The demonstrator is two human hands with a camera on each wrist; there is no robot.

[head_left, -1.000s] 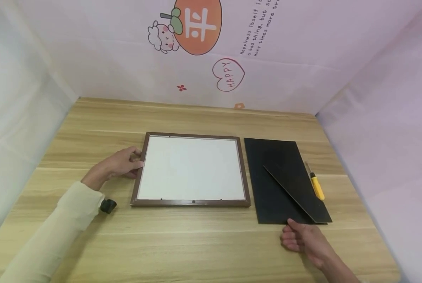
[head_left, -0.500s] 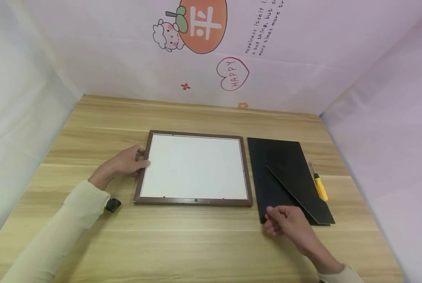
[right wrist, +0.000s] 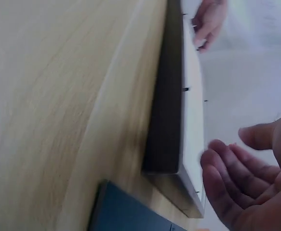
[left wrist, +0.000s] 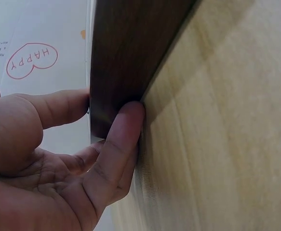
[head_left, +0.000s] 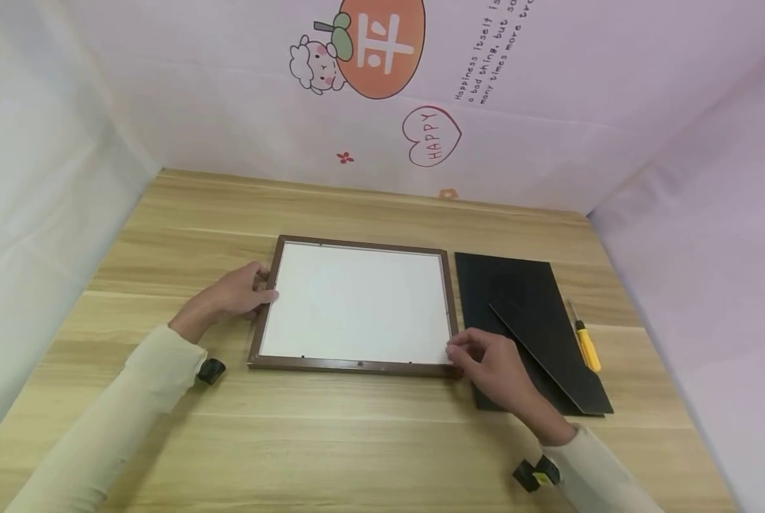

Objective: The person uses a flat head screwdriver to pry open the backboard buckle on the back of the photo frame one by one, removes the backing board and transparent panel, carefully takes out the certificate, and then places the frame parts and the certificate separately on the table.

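A brown picture frame (head_left: 331, 364) lies flat on the table, a white sheet (head_left: 359, 306) filling its inside. Small dark tabs show along the inner edge. At the frame's left side my left hand (head_left: 228, 293) holds it, thumb on the top edge and fingers against the outer side; the left wrist view shows this grip on the dark side wall (left wrist: 130, 57). My right hand (head_left: 494, 363) is at the lower right corner, fingers loosely bent with nothing between them. In the right wrist view its fingertips (right wrist: 212, 161) appear beside the white sheet; contact cannot be made out.
Right of the frame lies a black board (head_left: 507, 274) with a narrower black flap (head_left: 552, 356) slanting across it. Beyond it is a screwdriver (head_left: 587, 347) with a yellow handle. White cloth walls (head_left: 696, 235) enclose the wooden table (head_left: 356, 449) at the back and sides.
My right hand has moved left and away from me, from the black board's near edge to the frame's lower right corner. My left hand stays on the frame's left side.
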